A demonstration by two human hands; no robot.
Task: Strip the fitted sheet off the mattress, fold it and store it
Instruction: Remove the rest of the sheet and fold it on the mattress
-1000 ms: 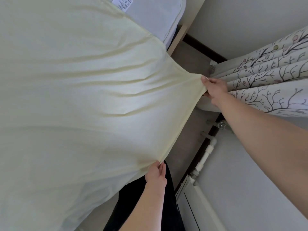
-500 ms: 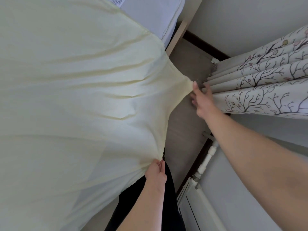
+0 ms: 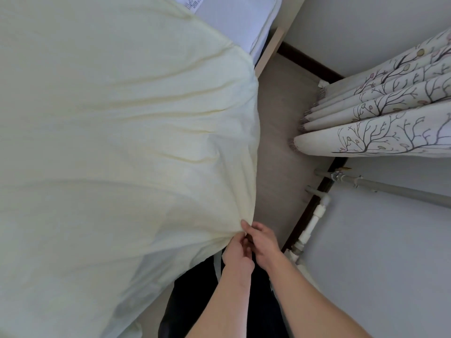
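Observation:
The pale yellow fitted sheet [image 3: 117, 147] fills the left of the view, draped and creased over the bed. The white mattress [image 3: 234, 18] shows bare at the top, with a label at its edge. My left hand [image 3: 235, 252] pinches a gathered bunch of the sheet's edge low in the middle. My right hand [image 3: 262, 242] sits right beside it, fingers curled onto the same bunch of fabric. The sheet's right edge hangs loose down the bed's side.
A narrow strip of beige floor [image 3: 285, 132] runs between the bed and the wall. Patterned curtains [image 3: 380, 123] hang at the right. A radiator pipe [image 3: 314, 215] and wall pipe [image 3: 390, 189] stand close on the right. My dark trousers [image 3: 202, 303] are below.
My right hand let go of the far stretched edge near the curtains and came back to join my left hand. The sheet's right edge has gone slack and fallen.

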